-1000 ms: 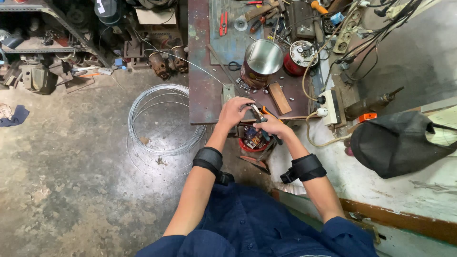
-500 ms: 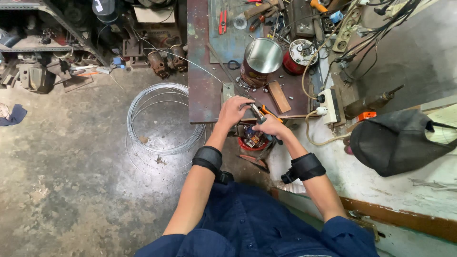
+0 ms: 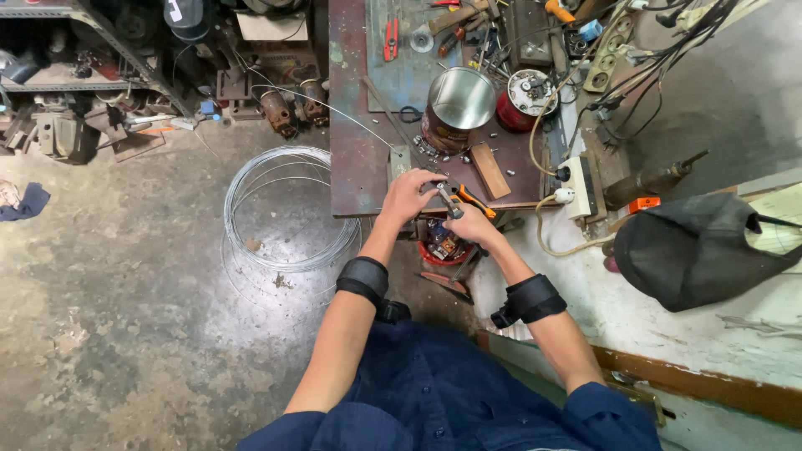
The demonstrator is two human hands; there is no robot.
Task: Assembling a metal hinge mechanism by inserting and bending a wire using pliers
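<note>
Right hand (image 3: 473, 224) clamped orange-handled pliers (image 3: 455, 200) at the bench edge (image 3: 359, 213) — left hand (image 3: 407, 194) curled beside; wire coil (image 3: 284, 209) lay left, tin can (image 3: 455, 108) beyond.

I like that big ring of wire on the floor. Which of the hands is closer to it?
The left hand. It rests at the workbench's front edge, just right of the wire coil. The right hand, gripping orange-handled pliers, sits farther right, beyond the left.
</note>
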